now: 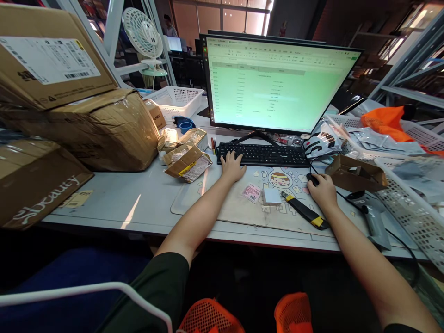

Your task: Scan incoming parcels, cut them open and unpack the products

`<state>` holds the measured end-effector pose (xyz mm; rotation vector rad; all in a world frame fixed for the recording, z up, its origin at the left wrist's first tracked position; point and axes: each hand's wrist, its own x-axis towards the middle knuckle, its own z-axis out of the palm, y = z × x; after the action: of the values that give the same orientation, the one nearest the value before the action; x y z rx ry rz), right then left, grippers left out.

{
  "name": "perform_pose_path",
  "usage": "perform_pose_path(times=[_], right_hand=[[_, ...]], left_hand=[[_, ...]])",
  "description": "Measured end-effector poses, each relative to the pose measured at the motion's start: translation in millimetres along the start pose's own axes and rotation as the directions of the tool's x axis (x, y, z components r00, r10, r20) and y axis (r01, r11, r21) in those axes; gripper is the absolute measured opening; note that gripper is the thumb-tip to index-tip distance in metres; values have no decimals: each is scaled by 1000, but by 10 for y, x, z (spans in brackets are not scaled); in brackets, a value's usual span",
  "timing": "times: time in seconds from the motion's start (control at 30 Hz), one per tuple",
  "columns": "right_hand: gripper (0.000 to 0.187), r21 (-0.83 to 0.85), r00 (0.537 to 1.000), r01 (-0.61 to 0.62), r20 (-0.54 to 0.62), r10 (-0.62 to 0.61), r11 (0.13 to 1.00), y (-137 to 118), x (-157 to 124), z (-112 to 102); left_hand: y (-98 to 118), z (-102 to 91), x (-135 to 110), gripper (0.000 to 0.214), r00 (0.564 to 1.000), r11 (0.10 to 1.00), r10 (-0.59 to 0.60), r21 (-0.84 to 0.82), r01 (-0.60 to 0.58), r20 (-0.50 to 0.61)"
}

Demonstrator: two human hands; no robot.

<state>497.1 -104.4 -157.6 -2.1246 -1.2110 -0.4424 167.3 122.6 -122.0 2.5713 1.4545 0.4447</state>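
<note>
Item: brown cartons, stacked, taped, well to the left of my left fingers; the upper one bears a white label.
Item: pale desk fan, far beyond those fingers and to their left.
Item: white basket, perforated, beyond and left of the same fingers.
Item: small torn carton, flaps raised, near the left fingers on their left side.
Item: left hand, palm down, fingers spread and gripping nothing; I have the fingertips resting on the keys.
Item: black keyboard, its left end beneath the left fingers, the remainder reaching right toward the other hand.
Item: pink label, flat on the printed desk mat, to the right of the left fingers and nearer the wearer.
Item: small white box, just beside the label, between the two hands.
Item: monitor, lit with a table, beyond the fingers of both hands.
Item: black-and-yellow cutter, lying aslant, left of the right hand and nearer the wearer.
Item: black mouse, under the right fingers.
Item: right hand, its fingers curled over the mouse, which I have in a light grasp.
Item: open brown box, right of the right fingers.
Item: grey scanner, right of the right hand, nearer the wearer.
Item: orange cloth, beyond and right of the right fingers.
</note>
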Motion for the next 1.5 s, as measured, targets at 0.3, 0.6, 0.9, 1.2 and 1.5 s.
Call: perform_pose_path(times=[0.3,0.6,0.9,1.2,1.5], right_hand=[[48,-29,999,-32,0,32,999,-18,-14,-19],[47,-2,998,-14,-58,13,1000,2,-19,-36],[49,12,999,23,-25,-23,1000,39,24,11],[49,-7,1000,-15,-2,15,1000,109,13,62],[56,-26,1000,-28,5,28,999,168,19,116]], left_hand=[[9,-28,-13,66,1000,1000,-1,-4,2,10],[23,-31,-37,65,1000,1000,-1,-10,1,-11],[24,-53,-54,64,1000,1000,2,-12,-2,-2],[5,-40,-39,65,1000,1000,-1,-24,1,-4],[-6,-12,-45,64,1000,1000,2,-11,-2,-17]])
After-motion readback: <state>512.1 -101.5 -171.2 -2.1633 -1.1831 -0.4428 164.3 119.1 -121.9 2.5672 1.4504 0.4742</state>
